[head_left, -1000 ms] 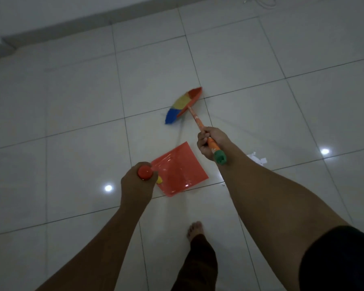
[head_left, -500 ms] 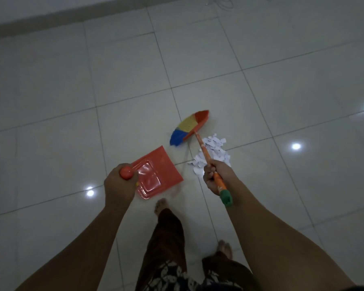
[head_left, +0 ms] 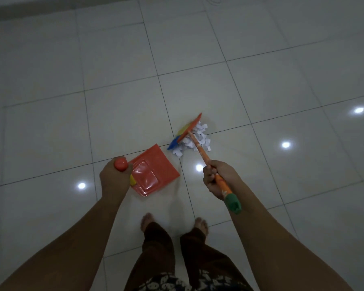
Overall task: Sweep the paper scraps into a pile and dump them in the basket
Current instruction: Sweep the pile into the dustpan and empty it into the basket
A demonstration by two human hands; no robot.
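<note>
A pile of white paper scraps (head_left: 194, 139) lies on the tiled floor ahead of me. The broom's head (head_left: 187, 131), red, yellow and blue, rests against the pile's far left side. My right hand (head_left: 218, 178) grips the orange broom handle (head_left: 200, 151), whose green end sticks out behind the hand. My left hand (head_left: 115, 178) holds the red dustpan (head_left: 153, 171) by its round-topped handle, with the pan flat near the floor just left of the pile. No basket is in view.
Pale glossy floor tiles (head_left: 261, 80) stretch all around, with bright lamp reflections. My two bare feet (head_left: 147, 220) stand just behind the dustpan. A wall base (head_left: 51, 6) runs along the top left, and a thin cable (head_left: 210, 0) lies at the top edge.
The view has swung onto the paper pile. The broom head has moved from left of the scraps to against their far side. The dustpan has come closer to the pile.
</note>
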